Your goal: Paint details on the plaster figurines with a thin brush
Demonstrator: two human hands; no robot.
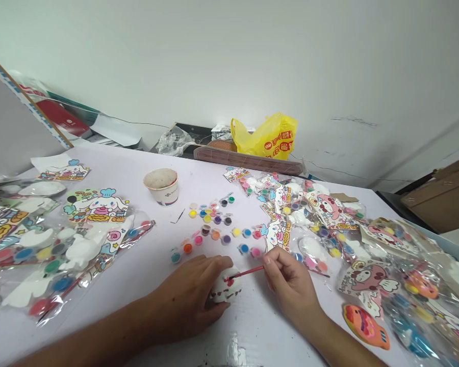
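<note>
My left hand (202,290) is closed around a small white plaster figure (233,291) and holds it at the table's near side. The figure has a red patch and dark brown marks along its lower part. Between the thumb and fingers of my right hand (286,280) is a thin red paintbrush (250,271). Its dark tip touches the figure at the red patch. Just beyond both hands lie small paint pots in strips, among them an orange pot (187,248), a blue pot (244,248) and a pink pot (256,252).
A paper cup (163,193) stands at the back left of the white table (168,285). Clear packets with plaster shapes (87,250) cover the left; more packets (336,224) cover the right. A painted orange figure (365,326) lies near right. Behind sits a yellow bag (265,137).
</note>
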